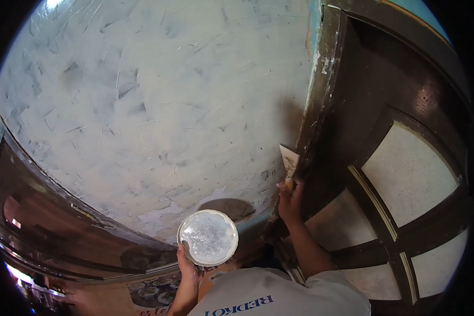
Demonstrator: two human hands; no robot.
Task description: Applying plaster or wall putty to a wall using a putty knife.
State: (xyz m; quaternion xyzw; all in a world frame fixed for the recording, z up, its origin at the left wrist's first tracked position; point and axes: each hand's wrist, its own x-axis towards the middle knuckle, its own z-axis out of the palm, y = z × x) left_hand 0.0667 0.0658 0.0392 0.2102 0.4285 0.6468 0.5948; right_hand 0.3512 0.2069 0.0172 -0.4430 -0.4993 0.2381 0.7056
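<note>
My left hand (187,266) grips the lower rim of a round white plate (207,237) smeared with pale putty, held flat below the wall. My right hand (289,200) is raised and closed on the handle of a putty knife (289,160). Its flat blade touches the plastered wall (158,105) right beside the dark wooden door frame (318,100). The wall is covered in uneven whitish-grey filler with scrape marks. A round shadow of the plate falls on the wall just above the plate.
A dark wooden door with frosted glass panes (405,179) fills the right side. A dark curved wooden ledge or frame (63,231) runs along the lower left. Printed paper (152,295) lies on the floor below. My white shirt (279,295) shows at the bottom.
</note>
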